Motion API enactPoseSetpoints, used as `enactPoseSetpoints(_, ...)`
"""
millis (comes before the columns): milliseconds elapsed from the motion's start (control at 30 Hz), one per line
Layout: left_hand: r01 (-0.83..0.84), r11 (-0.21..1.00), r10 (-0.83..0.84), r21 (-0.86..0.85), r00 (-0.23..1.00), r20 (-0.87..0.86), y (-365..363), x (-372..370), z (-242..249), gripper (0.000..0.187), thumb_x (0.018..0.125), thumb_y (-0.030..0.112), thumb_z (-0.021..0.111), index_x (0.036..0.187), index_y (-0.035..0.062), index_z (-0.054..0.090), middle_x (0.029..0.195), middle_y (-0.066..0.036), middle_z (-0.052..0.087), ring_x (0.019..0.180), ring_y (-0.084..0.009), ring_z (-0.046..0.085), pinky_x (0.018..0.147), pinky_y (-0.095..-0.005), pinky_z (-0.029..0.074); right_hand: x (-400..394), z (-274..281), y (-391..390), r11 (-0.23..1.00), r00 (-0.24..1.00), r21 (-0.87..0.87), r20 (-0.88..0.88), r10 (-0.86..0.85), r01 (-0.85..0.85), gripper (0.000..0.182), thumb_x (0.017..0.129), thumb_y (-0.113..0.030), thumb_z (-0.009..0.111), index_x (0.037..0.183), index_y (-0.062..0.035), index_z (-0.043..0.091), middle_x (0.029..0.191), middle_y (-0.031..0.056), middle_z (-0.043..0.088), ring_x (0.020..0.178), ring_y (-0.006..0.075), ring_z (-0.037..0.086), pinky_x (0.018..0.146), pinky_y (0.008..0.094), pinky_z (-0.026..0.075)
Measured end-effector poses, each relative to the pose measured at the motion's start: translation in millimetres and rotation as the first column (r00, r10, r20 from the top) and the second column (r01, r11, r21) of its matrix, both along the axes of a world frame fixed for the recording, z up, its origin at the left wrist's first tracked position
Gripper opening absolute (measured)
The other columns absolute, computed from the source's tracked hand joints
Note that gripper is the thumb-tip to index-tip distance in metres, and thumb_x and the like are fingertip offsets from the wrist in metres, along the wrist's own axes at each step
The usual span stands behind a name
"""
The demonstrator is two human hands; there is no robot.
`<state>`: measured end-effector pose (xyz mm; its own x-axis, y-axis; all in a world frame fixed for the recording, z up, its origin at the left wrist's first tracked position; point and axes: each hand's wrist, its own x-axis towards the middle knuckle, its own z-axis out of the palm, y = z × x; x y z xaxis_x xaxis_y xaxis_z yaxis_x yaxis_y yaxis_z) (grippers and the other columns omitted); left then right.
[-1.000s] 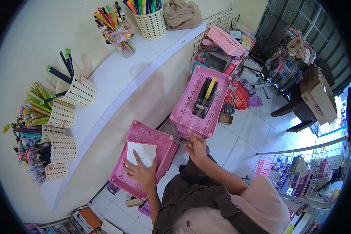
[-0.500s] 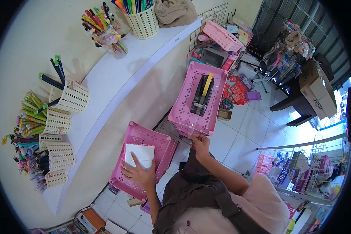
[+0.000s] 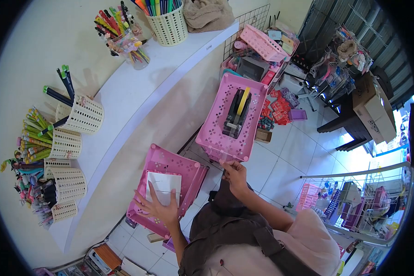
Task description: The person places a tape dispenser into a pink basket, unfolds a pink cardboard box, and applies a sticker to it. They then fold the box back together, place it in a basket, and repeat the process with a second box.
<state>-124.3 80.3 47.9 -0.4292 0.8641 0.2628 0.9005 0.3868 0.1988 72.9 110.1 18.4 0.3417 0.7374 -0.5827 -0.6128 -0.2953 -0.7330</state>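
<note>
My left hand (image 3: 158, 207) is open, its fingers spread over the lower part of a white square (image 3: 160, 180) that has a pink-patterned edge. That square lies on the lower pink rack shelf (image 3: 140, 207). My right hand (image 3: 235, 175) is closed in a pinch at the near edge of the higher pink shelf (image 3: 211, 124). From its fingertips a small see-through strip (image 3: 222, 156), which looks like clear tape, sticks up against the shelf's edge. A black tape dispenser (image 3: 234, 122) with a yellow roll (image 3: 244, 102) stands on this higher shelf.
A curved white wall shelf (image 3: 124, 96) holds cream baskets (image 3: 85, 115) of pens and pencils. Behind the racks are a pink basket (image 3: 262, 43) and red packets (image 3: 280, 110) on the floor. To the right stand a cardboard box (image 3: 375, 110) and a wire rack (image 3: 368, 202).
My left hand has slid down and left, with its fingers spread wider, showing more of the white square's patterned edge. My right hand keeps its pinch and has barely moved.
</note>
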Motion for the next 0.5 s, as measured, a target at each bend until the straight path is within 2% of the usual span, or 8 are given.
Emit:
enactPoseSetpoints(67,0.247,0.916,-0.306,0.315,0.94,0.152,21.1,10.2,15.9,0.049,0.063,0.03,0.066,0.107,0.0152,0.053,0.121,-0.014,0.036,0.113,-0.0334,0.029,0.09,-0.0507,0.022,1.6,1.8,-1.4,0.999,0.998,0.029,-0.047,0.029,-0.028,0.018,0.069,-0.017,0.067,0.064,-0.0077,0.052,0.054,-0.0051,0.046,0.043,0.0026,0.038,0.041,0.0184,0.034)
enactPoseSetpoints(133,0.462,0.79,-0.609,0.402,0.664,0.433,60.0,38.8,17.3,0.032,0.067,0.024,0.065,0.095,0.0105,0.059,0.107,-0.013,0.045,0.103,-0.0294,0.039,0.085,-0.0418,0.029,1.4,3.2,-0.5,0.998,0.999,0.059,-0.02,0.039,-0.038,0.018,0.069,-0.017,0.067,0.064,-0.0073,0.052,0.054,-0.0049,0.046,0.043,0.0026,0.038,0.041,0.0185,0.034)
enactPoseSetpoints(200,0.656,0.569,-0.822,0.496,0.463,0.332,101.7,78.6,28.1,0.025,0.066,0.024,0.065,0.086,0.0082,0.061,0.096,-0.011,0.051,0.091,-0.0248,0.047,0.077,-0.0333,0.036,0.5,4.5,1.8,0.994,0.999,0.097,0.006,0.05,-0.05,0.018,0.069,-0.016,0.067,0.063,-0.007,0.052,0.054,-0.0047,0.047,0.043,0.0027,0.038,0.041,0.0186,0.034)
enactPoseSetpoints(267,0.721,0.565,-0.785,0.401,0.322,0.528,129.0,109.0,3.4,0.025,0.068,0.026,0.065,0.079,0.0042,0.06,0.077,-0.009,0.056,0.071,-0.0185,0.053,0.063,-0.0267,0.041,-1.3,4.6,2.8,0.987,0.998,0.156,0.049,0.032,-0.039,0.018,0.069,-0.016,0.067,0.062,-0.006,0.053,0.054,-0.0038,0.048,0.043,0.003,0.039,0.041,0.0184,0.033)
enactPoseSetpoints(300,0.723,0.556,-0.794,0.41,0.316,0.518,133.7,120.1,0.4,0.025,0.068,0.026,0.065,0.079,0.0042,0.06,0.077,-0.009,0.056,0.071,-0.0185,0.053,0.063,-0.0267,0.041,-1.1,5.6,3.9,0.985,0.998,0.169,0.053,0.026,-0.034,0.018,0.069,-0.016,0.067,0.062,-0.006,0.053,0.054,-0.0038,0.048,0.043,0.003,0.039,0.041,0.0184,0.033)
enactPoseSetpoints(367,0.757,0.636,-0.461,0.148,0.22,0.859,140.5,137.7,-6.3,0.026,0.07,0.026,0.063,0.073,0.0009,0.06,0.06,-0.006,0.057,0.053,-0.0127,0.053,0.053,-0.0237,0.041,-0.9,6.0,2.3,0.985,0.992,0.147,0.1,0.076,-0.09,0.016,0.071,-0.012,0.064,0.063,-0.0078,0.051,0.049,-0.0052,0.043,0.039,0.0025,0.034,0.042,0.0195,0.034)
enactPoseSetpoints(400,0.761,0.63,-0.469,0.153,0.216,0.856,141.2,142.8,-11.6,0.026,0.07,0.026,0.063,0.073,0.0009,0.06,0.06,-0.006,0.057,0.053,-0.0127,0.053,0.053,-0.0237,0.041,-0.2,5.0,2.7,0.986,0.992,0.135,0.09,0.083,-0.095,0.017,0.072,-0.013,0.064,0.063,-0.0077,0.051,0.049,-0.0051,0.043,0.039,0.0023,0.034,0.042,0.0188,0.033)
enactPoseSetpoints(500,0.662,0.718,-0.433,0.212,0.186,0.882,142.5,148.6,-28.1,0.028,0.072,0.027,0.061,0.069,-0.0009,0.059,0.054,-0.005,0.057,0.049,-0.0088,0.051,0.048,-0.0219,0.039,4.6,2.9,1.1,0.987,0.993,0.12,0.055,0.1,-0.106,0.017,0.071,-0.014,0.064,0.064,-0.0074,0.051,0.05,-0.0048,0.044,0.04,0.0022,0.034,0.042,0.0183,0.033)
